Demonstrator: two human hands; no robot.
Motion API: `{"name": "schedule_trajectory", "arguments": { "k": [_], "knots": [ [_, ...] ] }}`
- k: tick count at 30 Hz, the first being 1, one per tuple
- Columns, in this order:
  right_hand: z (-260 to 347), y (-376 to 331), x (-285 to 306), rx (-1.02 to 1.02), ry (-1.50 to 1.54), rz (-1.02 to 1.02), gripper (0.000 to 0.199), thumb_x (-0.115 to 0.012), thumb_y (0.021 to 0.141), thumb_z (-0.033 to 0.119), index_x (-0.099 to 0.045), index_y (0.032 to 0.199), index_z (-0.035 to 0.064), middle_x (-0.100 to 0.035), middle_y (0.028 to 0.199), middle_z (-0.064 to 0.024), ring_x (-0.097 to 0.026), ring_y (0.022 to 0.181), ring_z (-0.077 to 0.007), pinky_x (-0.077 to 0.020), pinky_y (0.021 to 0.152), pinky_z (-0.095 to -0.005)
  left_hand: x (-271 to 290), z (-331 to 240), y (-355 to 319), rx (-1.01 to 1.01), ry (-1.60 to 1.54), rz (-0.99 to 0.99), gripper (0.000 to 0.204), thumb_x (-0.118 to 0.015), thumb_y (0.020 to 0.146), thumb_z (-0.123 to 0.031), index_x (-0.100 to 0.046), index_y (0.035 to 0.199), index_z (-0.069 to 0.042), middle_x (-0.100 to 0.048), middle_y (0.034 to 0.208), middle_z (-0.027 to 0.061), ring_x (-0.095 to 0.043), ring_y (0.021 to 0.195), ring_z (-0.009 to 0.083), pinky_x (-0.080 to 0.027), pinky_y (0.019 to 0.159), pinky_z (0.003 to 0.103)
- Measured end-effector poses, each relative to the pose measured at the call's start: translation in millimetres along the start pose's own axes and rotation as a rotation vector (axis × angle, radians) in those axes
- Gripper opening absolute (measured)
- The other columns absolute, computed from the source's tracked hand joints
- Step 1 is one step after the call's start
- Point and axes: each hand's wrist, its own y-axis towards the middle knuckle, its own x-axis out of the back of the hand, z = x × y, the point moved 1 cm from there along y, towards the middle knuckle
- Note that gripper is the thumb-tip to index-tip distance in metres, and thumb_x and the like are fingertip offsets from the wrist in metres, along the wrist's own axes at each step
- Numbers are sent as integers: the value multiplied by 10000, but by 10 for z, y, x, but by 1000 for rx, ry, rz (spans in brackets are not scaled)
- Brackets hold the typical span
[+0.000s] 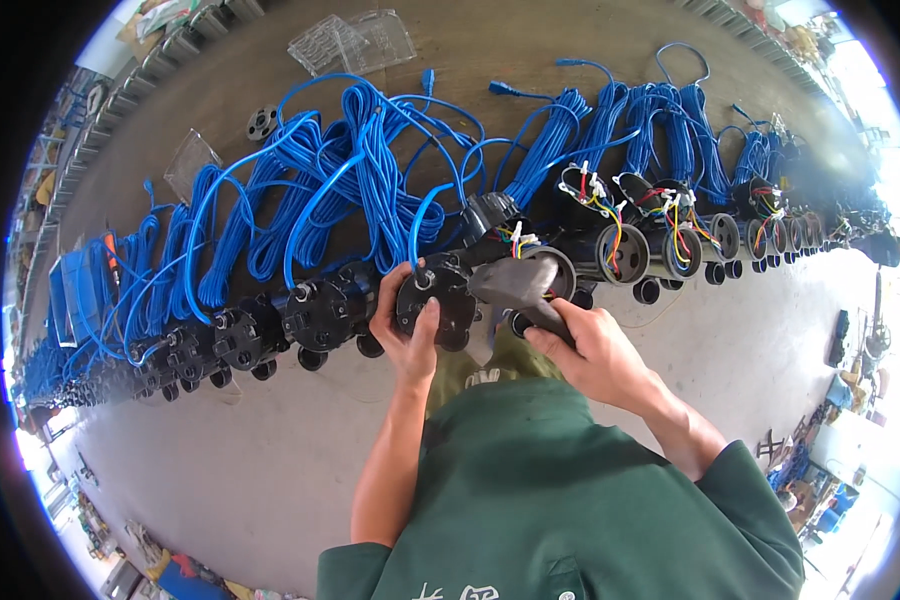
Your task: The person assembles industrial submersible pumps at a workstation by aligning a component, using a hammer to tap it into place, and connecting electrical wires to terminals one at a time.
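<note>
My left hand (408, 335) is closed around the side of a round black end cap (448, 312), thumb on its face and fingers at its far left rim. A blue cable (425, 220) rises out of a fitting on that cap. In my right hand (610, 355) is a dark grey mallet (505, 282), its handle gripped in the fingers and its scuffed head pointing left. The mallet head overlaps the cap's right edge; whether they touch, I cannot tell. Just right of it, an open black housing (560, 268) shows coloured wires.
Capped black housings (320, 312) line the bench edge to the left. Open housings (625, 252) with loose wires continue right. Coiled blue cables (380, 180) cover the brown bench (530, 40) behind them. Clear plastic trays (355, 42) lie at the back. Pale floor (240, 450) spreads below.
</note>
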Motion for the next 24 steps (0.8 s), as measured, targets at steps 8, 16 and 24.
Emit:
{"name": "schedule_trajectory", "arguments": {
  "k": [8, 16, 24],
  "knots": [
    [310, -107, 40, 197, -70, -157, 251, -669, 996, 226, -607, 989, -17, -602, 610, -176, -577, 500, -343, -431, 496, -416, -19, -112, -16, 10, 76, 1, 470, -683, 871, -164, -621, 1280, 59, -687, 1211, 126, -622, 1100, 177, -464, 1024, 343],
    [529, -79, 27, -18, 29, -68, 337, -614, 1027, 298, -639, 1043, -38, -605, 673, -104, -522, 618, -153, -430, 591, -355, 100, -144, -41, -250, 210, 48, 769, -856, 779, -267, -524, 1423, -8, -495, 1454, 150, -558, 1244, 259, -463, 1062, 385],
    [475, 197, -585, 172, -402, 74, 292, -651, 993, 268, -641, 1033, -21, -671, 787, -230, -669, 685, -421, -514, 631, -440, 93, -60, -23, -309, 340, 96, 952, -987, 532, -371, -571, 1338, -82, -647, 1254, 122, -619, 1141, 342, -461, 1000, 439]
  ]
}}
